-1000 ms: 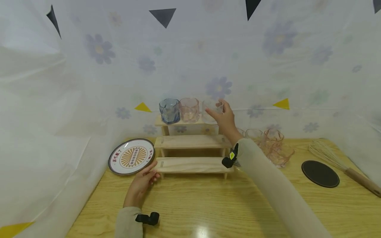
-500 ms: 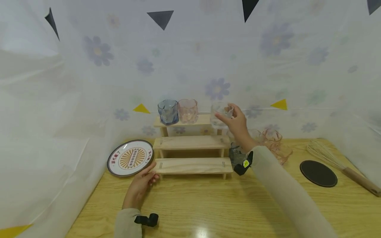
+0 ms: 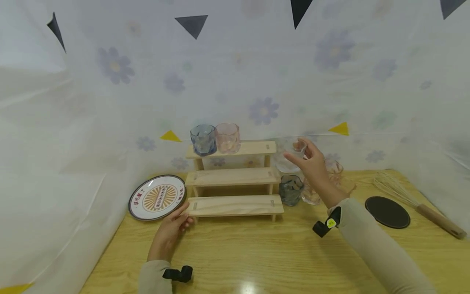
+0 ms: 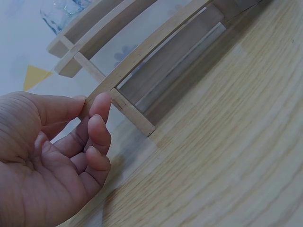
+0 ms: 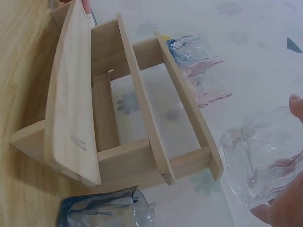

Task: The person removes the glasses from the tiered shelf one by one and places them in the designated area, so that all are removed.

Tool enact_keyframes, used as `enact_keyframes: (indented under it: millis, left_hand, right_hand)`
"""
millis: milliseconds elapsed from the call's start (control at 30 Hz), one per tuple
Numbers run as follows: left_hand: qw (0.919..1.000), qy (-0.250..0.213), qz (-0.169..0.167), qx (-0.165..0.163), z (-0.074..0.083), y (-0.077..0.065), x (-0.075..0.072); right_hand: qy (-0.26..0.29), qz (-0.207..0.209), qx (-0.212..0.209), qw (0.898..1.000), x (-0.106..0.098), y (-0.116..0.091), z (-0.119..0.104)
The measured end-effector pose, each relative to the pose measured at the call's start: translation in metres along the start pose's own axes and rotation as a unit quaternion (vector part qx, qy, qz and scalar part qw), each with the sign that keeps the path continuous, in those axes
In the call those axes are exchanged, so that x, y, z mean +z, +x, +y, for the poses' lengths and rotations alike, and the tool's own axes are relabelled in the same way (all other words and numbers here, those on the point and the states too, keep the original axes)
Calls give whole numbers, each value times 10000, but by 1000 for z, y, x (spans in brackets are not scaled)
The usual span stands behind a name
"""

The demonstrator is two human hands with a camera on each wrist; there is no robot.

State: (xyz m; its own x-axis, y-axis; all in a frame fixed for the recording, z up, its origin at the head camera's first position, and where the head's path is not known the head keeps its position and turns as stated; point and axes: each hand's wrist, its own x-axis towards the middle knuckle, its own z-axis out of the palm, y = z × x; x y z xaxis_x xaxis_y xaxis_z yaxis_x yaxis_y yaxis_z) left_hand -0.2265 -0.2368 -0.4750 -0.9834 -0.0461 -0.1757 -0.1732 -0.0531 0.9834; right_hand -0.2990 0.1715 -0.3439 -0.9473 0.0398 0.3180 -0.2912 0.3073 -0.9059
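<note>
Wooden three-tier shelf [image 3: 233, 177], one, standing on the table [image 3: 227, 253]; clock directions run from its middle, head view. Clear glass [image 3: 286, 166], faceted, at two o'clock, just beside the end of the top tier [image 3: 257, 148], pinched between thumb and fingers of the right hand [image 3: 312, 163]. Left hand [image 3: 171, 230] at eight, thumb and fingertip pinching the end of the lowest tier [image 3: 235, 206]. Blue glass [image 3: 203, 141] at eleven and pink glass [image 3: 228, 139] at twelve, side by side on the top tier. Grey glass [image 3: 291, 191] at three, on the table; pale pink glasses [image 3: 334, 169] beyond, partly hidden. Printed plate [image 3: 158, 197] at nine; black disc [image 3: 387, 212] and whisk [image 3: 427, 212] far out at three.
</note>
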Motion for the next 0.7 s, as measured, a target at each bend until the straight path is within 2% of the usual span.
enact_keyframes:
  millis: [267,433,700]
  left_hand:
    - [10000,44,-32,-38,-3,0,-3]
    - [10000,-15,-10,-63,-2,-1,-3]
    - [10000,2,-13,-99,0,-1,0]
  right_hand:
    - [-85,-258,398,9988,-22,-34,10]
    - [-1,-473,498,9976,-32,-55,18]
    - [-176,-650,603,9959,-41,-86,39]
